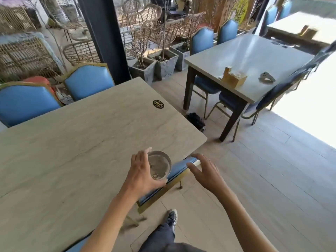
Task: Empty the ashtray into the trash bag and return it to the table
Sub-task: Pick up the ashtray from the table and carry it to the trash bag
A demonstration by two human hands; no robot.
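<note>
A round grey ashtray with ash and a few butts in it is at the right edge of the pale wood-grain table. My left hand is wrapped around its left side, fingers on the rim and thumb under its near edge. My right hand hovers open just right of it, above the back of a blue chair, holding nothing. A black trash bag lies on the floor beyond the table's far right corner, partly hidden by the table.
Blue chairs with gold frames stand along the table's far side. A second table with a wooden box and a grey ashtray stands to the right. Concrete planters line the glass wall. Open wood floor lies on the right.
</note>
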